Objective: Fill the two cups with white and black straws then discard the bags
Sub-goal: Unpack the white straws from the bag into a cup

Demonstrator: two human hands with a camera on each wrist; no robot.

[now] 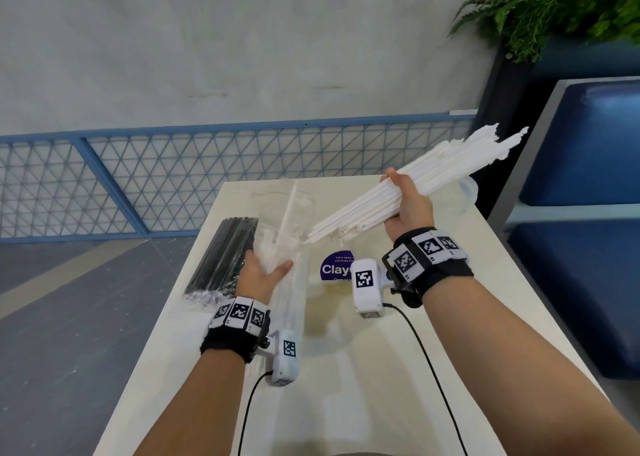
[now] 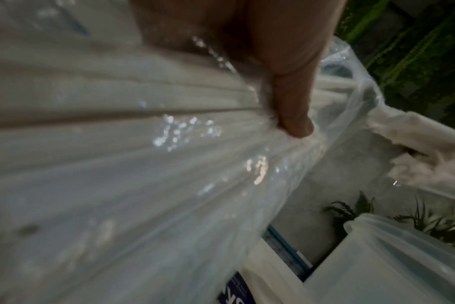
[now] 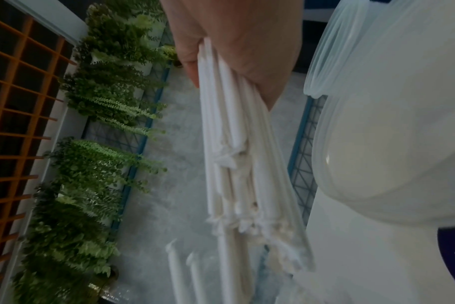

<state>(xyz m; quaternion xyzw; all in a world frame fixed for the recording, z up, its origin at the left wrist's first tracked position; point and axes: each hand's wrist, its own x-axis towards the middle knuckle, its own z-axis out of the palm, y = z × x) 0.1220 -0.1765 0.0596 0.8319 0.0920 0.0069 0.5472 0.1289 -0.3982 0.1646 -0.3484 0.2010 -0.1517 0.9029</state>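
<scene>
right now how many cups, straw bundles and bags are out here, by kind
cups: 2, the labelled cup and the plain cup
straw bundles: 2, the white straws and the black straws
bags: 2, the clear bag and the black straws' wrapper
total: 6

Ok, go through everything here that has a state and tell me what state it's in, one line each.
White straws: out of the bag, gripped as a bundle by right hand.
Clear bag: open, nearly emptied, pinched by left hand.
Black straws: still bagged, lying on the table.
Plastic cup: upright, no straws visible in it.
</scene>
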